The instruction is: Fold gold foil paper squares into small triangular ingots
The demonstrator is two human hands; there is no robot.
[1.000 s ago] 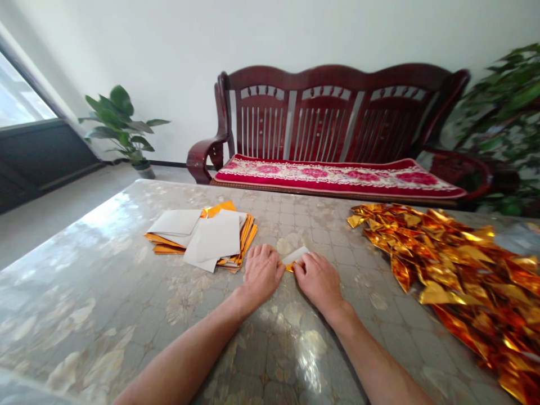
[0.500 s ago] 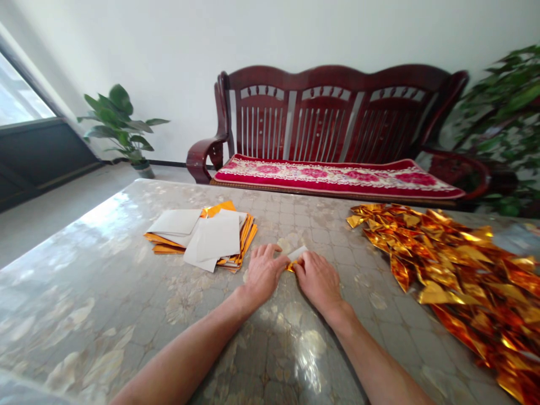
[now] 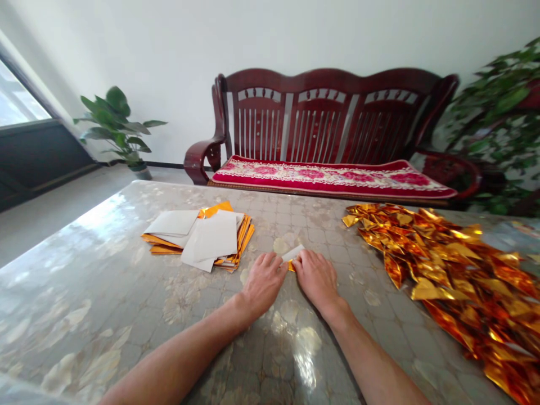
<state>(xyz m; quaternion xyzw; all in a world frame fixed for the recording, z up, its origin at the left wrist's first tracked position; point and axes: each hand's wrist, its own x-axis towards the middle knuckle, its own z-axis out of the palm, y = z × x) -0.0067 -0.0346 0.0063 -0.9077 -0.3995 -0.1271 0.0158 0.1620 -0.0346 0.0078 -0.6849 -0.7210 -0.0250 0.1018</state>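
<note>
My left hand (image 3: 262, 280) and my right hand (image 3: 315, 277) rest side by side on the glossy table (image 3: 126, 304), fingers curled and pressed onto a small folded paper sheet (image 3: 292, 255), white on top with a gold edge showing between my thumbs. A stack of gold-and-white paper sheets (image 3: 202, 237) lies just left of my left hand. A heap of folded gold foil pieces (image 3: 442, 270) spreads over the table to the right of my right hand.
A dark red wooden bench (image 3: 329, 129) with a red floral cushion stands behind the table's far edge. A potted plant (image 3: 113, 126) stands on the floor at the left, and leafy branches (image 3: 502, 112) hang at the right. A dark window sill runs along the far left.
Both hands stay on the small sheet, fingers pressed closer over it so less white shows. The view has shifted slightly down and right.
</note>
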